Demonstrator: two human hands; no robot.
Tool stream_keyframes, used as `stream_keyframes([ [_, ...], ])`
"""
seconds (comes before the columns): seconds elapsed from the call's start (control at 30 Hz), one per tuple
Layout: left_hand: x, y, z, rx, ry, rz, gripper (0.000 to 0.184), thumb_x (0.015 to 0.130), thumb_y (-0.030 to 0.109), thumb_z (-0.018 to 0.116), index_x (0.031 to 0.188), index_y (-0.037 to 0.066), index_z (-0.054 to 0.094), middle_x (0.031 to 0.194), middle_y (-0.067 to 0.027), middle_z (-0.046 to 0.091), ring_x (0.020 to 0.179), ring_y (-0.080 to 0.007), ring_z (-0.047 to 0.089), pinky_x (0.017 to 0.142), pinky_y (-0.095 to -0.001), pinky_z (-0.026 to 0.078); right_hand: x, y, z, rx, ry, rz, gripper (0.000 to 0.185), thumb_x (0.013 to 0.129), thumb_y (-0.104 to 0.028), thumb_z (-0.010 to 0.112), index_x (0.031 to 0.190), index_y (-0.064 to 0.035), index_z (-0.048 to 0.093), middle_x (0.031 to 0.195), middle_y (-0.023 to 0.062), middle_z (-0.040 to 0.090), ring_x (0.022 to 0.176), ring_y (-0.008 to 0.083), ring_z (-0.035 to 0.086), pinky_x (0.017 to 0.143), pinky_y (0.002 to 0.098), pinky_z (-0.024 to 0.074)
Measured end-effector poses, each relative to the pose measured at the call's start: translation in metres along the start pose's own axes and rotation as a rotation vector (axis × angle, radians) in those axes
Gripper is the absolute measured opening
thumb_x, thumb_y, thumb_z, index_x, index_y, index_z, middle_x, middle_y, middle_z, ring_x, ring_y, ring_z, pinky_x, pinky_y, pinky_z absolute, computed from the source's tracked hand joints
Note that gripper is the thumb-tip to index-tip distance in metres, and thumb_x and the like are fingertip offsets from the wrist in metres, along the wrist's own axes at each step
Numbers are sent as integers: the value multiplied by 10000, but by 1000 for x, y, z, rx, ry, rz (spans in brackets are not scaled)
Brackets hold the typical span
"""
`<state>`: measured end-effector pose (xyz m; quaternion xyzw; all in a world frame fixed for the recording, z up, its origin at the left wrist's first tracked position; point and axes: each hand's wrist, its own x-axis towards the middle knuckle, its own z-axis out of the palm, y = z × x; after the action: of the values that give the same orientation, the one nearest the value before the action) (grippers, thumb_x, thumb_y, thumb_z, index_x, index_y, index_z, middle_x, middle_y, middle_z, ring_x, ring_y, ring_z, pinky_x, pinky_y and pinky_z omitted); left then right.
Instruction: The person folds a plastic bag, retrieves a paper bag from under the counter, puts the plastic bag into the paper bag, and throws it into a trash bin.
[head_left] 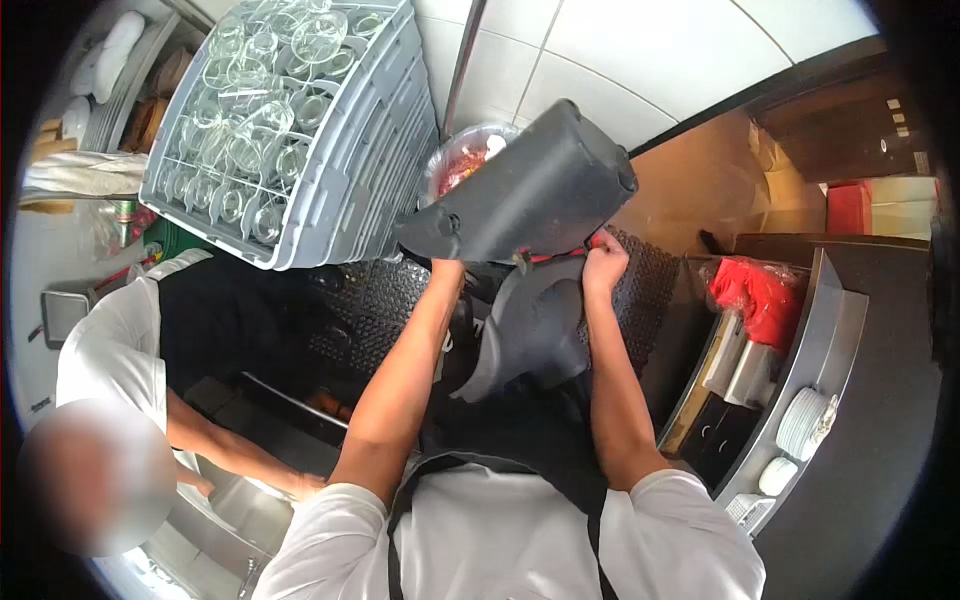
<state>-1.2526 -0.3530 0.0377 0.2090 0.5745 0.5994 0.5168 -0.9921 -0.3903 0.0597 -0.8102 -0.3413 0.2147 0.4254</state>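
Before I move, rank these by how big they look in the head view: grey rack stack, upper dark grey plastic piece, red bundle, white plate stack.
1. Grey rack stack
2. Upper dark grey plastic piece
3. Red bundle
4. White plate stack
Apparent size only; differing distances leave real sizes unsure.

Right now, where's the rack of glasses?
Head view, upper left: the rack of glasses tops the grey stack, near the white tiled wall and left of the dark grey container.
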Motion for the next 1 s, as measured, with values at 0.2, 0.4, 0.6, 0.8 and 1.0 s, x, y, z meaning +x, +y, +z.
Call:
stream_keyframes([
  [0.2,27,10,15,41,-15,74,265,935,133,584,1106,-51,666,1033,-115,721,905,-185,663,787,-325,515,13,5,16,-39,-9,-96,219,747,44,490,799,54,702,705,121,694,678,198,620,679,340,489],
  [0.4,35,9,19,256,-46,157,275,940,138,585,1119,-57,659,1034,-108,718,895,-178,658,778,-319,515,2,41,29,169,-181,240,285,765,-14,455,846,36,724,791,93,691,757,202,634,723,348,495],
  [0.6,24,36,57,786,-61,234,337,818,18,529,1069,90,742,916,-188,741,863,-299,726,785,-396,533,-14,127,32,420,-481,697,308,892,-150,512,1027,26,726,970,147,720,924,234,667,825,353,510],
  [0.8,26,34,81,994,-8,154,341,799,59,540,1061,117,751,914,-252,703,894,-425,685,815,-490,517,-88,83,-36,607,-648,838,349,954,-234,530,1121,24,695,1025,150,717,959,233,667,862,355,513],
  [1.0,26,41,90,935,-13,193,309,812,40,525,1054,13,716,817,-282,689,791,-437,688,763,-517,517,-138,18,-175,419,-832,997,458,1021,-364,523,1241,24,625,1109,137,699,994,209,662,888,352,518],
])
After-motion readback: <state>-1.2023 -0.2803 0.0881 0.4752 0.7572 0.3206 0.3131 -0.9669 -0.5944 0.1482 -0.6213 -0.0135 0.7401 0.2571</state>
